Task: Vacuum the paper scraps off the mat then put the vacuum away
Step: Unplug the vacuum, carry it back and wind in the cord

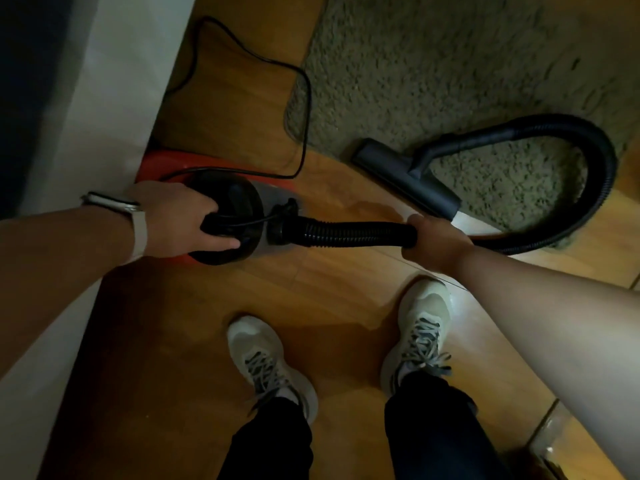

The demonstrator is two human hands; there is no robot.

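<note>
**Both hands on the vacuum, nozzle lying at the mat's edge**

At the bottom of the frame two pale shoes (266,362) stand on the wooden floor (242,299). Above them, at middle left, the left hand (180,220) curls round the black top handle of the red vacuum (239,199). At centre right the right hand (436,240) wraps the hose (346,232). The hose runs straight left to right between the hands, then loops over the mat (450,64) and back to the floor nozzle (401,174). The nozzle lies along the mat's near edge, just beyond the right hand, which is the nearer to it. A power cord (304,98) trails at upper left. No scraps show on the dim mat, so stowing seems next.
</note>
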